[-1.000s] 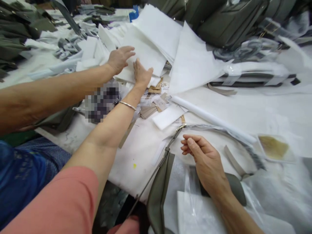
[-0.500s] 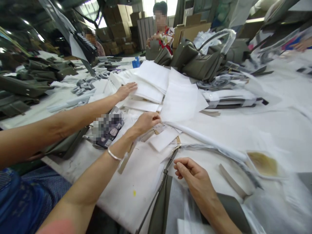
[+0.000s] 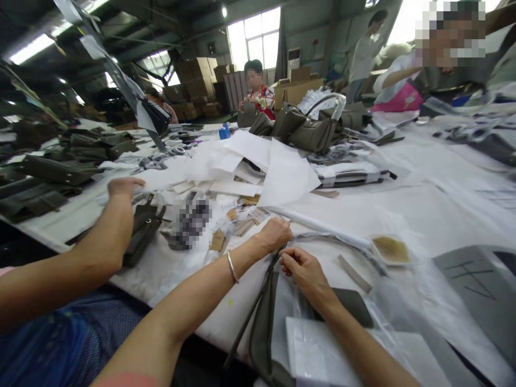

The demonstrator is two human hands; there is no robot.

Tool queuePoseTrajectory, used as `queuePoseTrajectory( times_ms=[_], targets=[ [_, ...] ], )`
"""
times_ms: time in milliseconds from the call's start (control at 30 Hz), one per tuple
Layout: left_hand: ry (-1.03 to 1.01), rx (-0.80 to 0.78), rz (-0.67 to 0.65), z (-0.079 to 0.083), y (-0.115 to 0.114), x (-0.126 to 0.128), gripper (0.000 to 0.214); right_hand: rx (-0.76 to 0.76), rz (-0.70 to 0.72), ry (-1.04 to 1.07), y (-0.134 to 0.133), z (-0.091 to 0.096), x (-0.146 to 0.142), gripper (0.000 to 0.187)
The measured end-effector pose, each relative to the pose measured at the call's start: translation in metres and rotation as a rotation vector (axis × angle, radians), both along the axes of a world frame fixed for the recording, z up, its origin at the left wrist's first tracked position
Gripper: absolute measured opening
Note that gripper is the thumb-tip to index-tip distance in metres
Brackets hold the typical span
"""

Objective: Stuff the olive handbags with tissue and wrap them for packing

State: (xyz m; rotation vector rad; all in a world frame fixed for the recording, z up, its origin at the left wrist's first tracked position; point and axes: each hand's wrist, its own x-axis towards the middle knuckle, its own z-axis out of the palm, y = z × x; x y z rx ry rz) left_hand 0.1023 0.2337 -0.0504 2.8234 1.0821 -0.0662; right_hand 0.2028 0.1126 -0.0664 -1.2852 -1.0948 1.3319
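Note:
My left hand, a bangle on its wrist, is closed in a loose fist at the top end of a thin olive bag strap; what its fingers hold is hidden. My right hand sits just beside it, fingers pinched on the same strap end. The strap runs down to an olive handbag lying at the table's near edge, partly under clear plastic. A plastic-wrapped handle curves away to the right of both hands.
A co-worker's hand at the left grips a white sheet over a dark bag. White sheets, card tags, a small packet and olive bags cover the table. Other people work at the back.
My left hand pulled back from the white sheets to the strap end beside my right hand. The co-worker's hand moved left, dragging a sheet. The view tilted up.

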Motion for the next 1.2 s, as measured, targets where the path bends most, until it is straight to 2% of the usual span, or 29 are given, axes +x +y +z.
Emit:
queuePoseTrajectory(
  times_ms=[133,300,433,533,633,833,933,1067,1133,1200],
  targets=[
    [-0.132,-0.036,0.168,0.009,0.003,-0.006,0.014,0.021,-0.027,0.052,0.000,0.004,0.001,0.029],
    [-0.459,-0.098,0.408,0.048,0.001,-0.038,0.010,0.038,-0.071,0.170,0.000,0.005,0.003,0.035],
    [-0.700,-0.241,0.459,0.077,-0.017,-0.061,0.021,0.074,-0.091,0.215,0.000,0.007,0.004,0.040],
    [-0.944,-0.497,0.476,0.087,-0.039,-0.068,0.021,0.115,-0.130,0.235,0.000,0.008,0.005,0.051],
    [-1.183,-0.777,0.467,0.088,-0.058,-0.067,0.024,0.154,-0.125,0.268,0.000,0.007,0.007,0.058],
    [-1.267,-1.018,0.366,0.078,-0.076,-0.066,0.017,0.188,-0.071,0.306,-0.003,0.011,0.008,0.066],
    [-1.296,-1.138,0.319,0.070,-0.079,-0.064,0.015,0.197,0.011,0.319,-0.007,0.017,0.008,0.064],
    [-1.307,-1.187,0.321,0.058,-0.083,-0.054,0.017,0.193,0.139,0.328,-0.010,0.020,0.008,0.059],
    [-1.323,-1.137,0.364,0.052,-0.084,-0.048,0.021,0.183,0.160,0.331,-0.008,0.017,0.008,0.054],
    [-1.365,-1.032,0.441,0.045,-0.084,-0.046,0.026,0.151,0.122,0.343,-0.007,0.012,0.007,0.051]
  ],
)
